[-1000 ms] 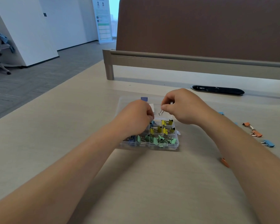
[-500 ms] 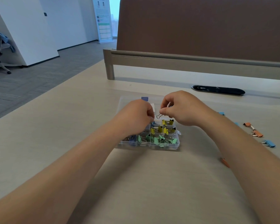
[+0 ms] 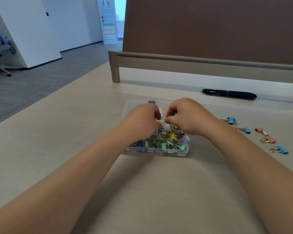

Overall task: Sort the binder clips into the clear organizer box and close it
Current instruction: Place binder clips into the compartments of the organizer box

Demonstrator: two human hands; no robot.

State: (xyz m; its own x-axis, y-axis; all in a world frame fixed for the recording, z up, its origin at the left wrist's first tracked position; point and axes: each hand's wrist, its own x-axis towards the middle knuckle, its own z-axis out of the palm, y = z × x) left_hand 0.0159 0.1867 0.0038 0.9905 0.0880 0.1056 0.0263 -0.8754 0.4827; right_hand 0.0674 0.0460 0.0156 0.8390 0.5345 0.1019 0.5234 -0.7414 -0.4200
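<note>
Table: the wide pale wooden table [image 3: 57,132] holds everything.
Box: the clear plastic organizer box [image 3: 159,152] lies lid-open in front of the person, long side left to right.
Hands: the left hand [image 3: 142,122] and right hand [image 3: 188,115] meet above the box, pinching one small blue binder clip [image 3: 161,130], likely to fold its wire handle.
Loose clips: blue and orange binder clips [image 3: 267,139] wait right of the box.

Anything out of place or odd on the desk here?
Nothing damaged or spilled. Five small binder clips, three blue and two orange, lie loose on the beige tabletop, right of the clear plastic organizer box, unsorted.
</note>
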